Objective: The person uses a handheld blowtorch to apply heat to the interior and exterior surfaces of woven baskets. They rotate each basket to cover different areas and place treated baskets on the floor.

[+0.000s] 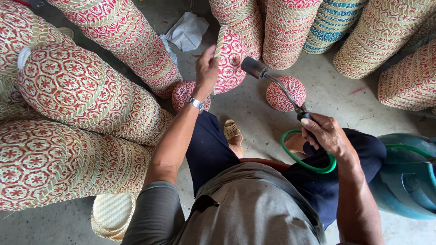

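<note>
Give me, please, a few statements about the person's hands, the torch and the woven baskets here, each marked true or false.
1. The left hand holds a red-patterned woven basket up by its rim. True.
2. The right hand grips a paintbrush. False: it grips a gas torch.
3. The torch's nozzle points toward the held basket. True.
4. The hose looping by the right hand is red. False: it is green.
5. A wristwatch sits on the left wrist. True.
</note>
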